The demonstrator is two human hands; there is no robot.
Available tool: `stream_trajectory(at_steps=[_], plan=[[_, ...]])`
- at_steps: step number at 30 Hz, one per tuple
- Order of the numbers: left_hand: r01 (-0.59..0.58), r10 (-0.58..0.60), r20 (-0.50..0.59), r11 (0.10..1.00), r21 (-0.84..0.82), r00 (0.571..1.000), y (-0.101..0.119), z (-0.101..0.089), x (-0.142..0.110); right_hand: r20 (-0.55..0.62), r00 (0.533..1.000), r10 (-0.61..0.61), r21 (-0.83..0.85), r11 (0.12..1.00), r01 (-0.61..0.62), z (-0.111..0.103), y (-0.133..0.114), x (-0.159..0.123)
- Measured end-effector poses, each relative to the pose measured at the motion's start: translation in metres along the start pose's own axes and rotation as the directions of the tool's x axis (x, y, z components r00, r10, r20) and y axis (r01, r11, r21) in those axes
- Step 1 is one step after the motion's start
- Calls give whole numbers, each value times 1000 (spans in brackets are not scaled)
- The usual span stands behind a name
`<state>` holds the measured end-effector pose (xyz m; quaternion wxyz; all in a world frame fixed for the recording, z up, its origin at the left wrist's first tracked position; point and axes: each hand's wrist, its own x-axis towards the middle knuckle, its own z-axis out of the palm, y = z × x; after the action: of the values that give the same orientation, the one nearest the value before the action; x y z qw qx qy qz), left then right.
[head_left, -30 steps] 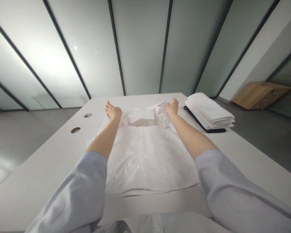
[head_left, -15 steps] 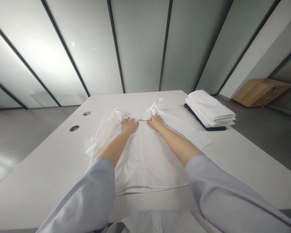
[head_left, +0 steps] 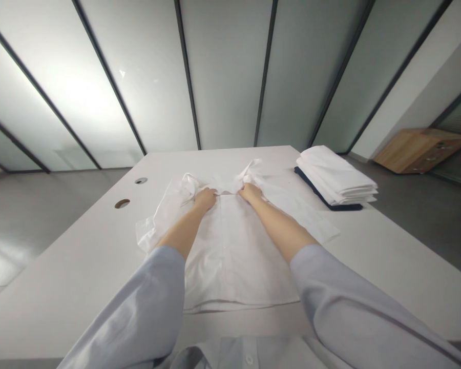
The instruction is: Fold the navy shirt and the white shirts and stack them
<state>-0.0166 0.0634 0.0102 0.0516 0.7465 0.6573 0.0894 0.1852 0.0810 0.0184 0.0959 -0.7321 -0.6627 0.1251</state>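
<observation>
A thin white shirt lies spread on the table, its hem toward me and its sleeves out to both sides. My left hand is closed on the fabric at the left of the collar area, fingers curled under. My right hand pinches the cloth on the other side, a short gap away. Between them runs a fold line across the top of the shirt's front. Bunched cloth stands up beyond each hand. The fingertips are partly hidden by the hands and cloth.
On the white table, a stack of folded white cloth rests on a dark folded piece at the right. Two round holes pierce the tabletop at the left. Frosted glass panels stand behind; a wooden cabinet is at far right.
The fingers of both hands have gone from lying spread on the shirt to closing on its fabric near the collar. The view has shifted slightly; the shirt stays about where it was.
</observation>
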Motion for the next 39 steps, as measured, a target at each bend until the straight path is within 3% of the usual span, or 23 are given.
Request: stream_trajectory(at_steps=[3, 6, 8, 11, 12, 14, 16, 18, 22, 26, 30, 35, 39], plan=[[1, 0, 32, 1000, -24, 1000, 3, -8, 12, 37, 999, -38, 77, 996, 35, -2, -6, 13], [15, -14, 21, 998, -55, 1000, 5, -31, 31, 35, 991, -131, 183, 976, 123, -18, -12, 28], [10, -17, -83, 997, -82, 996, 6, -48, 42, -100, 980, -170, 251, 949, 190, -32, -14, 36], [-77, 64, -217, 996, -54, 974, 7, -62, 45, -310, 927, -213, 323, 893, 313, -46, -14, 39], [-111, 106, -189, 994, -19, 976, 8, -62, 42, -322, 915, -244, 312, 885, 346, -46, -13, 37], [-139, 140, -31, 989, 55, 990, 10, -54, 32, -243, 911, -333, 229, 893, 387, -42, -10, 28], [-110, 97, 121, 988, 106, 988, 14, -38, 17, -127, 918, -376, 96, 916, 388, -31, -4, 13], [-69, 45, 174, 988, 135, 984, 19, -22, -1, -52, 939, -339, -59, 940, 336, -20, 5, -2], [4, -15, 64, 986, 166, 998, 28, -4, -39, -55, 975, -217, -247, 949, 197, -6, 38, -19], [66, -83, 90, 983, 172, 992, 27, -5, -56, -97, 971, -219, -265, 946, 187, -11, 77, -10], [85, -105, 123, 984, 159, 987, 21, -4, -48, -141, 965, -223, -256, 950, 182, -19, 92, 2], [86, -101, 101, 986, 144, 990, 9, 2, -30, -226, 935, -272, -299, 933, 199, -20, 80, -3], [101, -111, 63, 985, 142, 992, -7, 3, -19, -265, 958, -110, -270, 962, 36, -21, 90, -8]])
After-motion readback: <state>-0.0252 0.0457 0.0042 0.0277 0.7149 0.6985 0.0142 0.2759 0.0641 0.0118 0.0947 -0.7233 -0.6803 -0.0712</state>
